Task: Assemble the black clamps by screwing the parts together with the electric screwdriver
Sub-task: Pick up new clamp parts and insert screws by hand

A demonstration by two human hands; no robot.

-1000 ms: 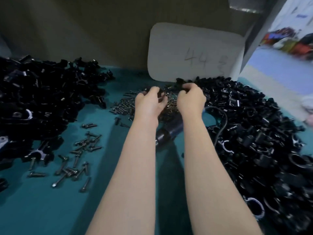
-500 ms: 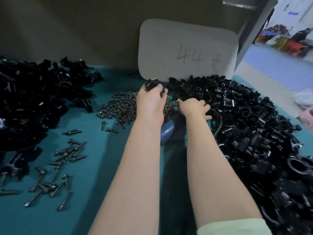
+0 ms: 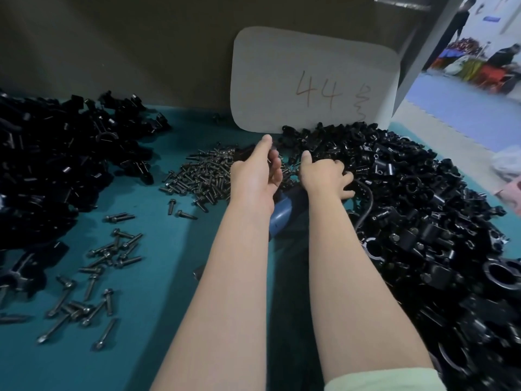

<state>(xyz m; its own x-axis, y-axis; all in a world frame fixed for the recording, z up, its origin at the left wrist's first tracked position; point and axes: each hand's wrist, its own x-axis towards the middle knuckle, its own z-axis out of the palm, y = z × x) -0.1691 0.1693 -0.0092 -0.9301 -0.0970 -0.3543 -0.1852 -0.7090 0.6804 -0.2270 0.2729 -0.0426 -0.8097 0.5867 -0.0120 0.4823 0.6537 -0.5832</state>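
My left hand (image 3: 255, 179) is raised over the screw heap and holds a small black clamp part (image 3: 244, 152) with curled fingers, the index finger pointing up. My right hand (image 3: 324, 176) lies on the left edge of the big pile of black clamp parts (image 3: 423, 210), its fingers curled down round a part there. The blue electric screwdriver (image 3: 282, 215) lies on the teal table under both wrists, and its black cable (image 3: 368, 200) loops into the pile. A heap of dark screws (image 3: 203, 176) sits just left of my left hand.
Another pile of black clamp pieces (image 3: 56, 165) fills the left side. Loose long screws (image 3: 93, 272) are scattered at the front left. A white card marked 44 (image 3: 313, 80) leans on the back wall. People stand on an open floor (image 3: 465, 108) at the far right.
My left hand has lifted a black part off the heap and turned it. My right hand has dropped from beside the left hand onto the edge of the right pile.
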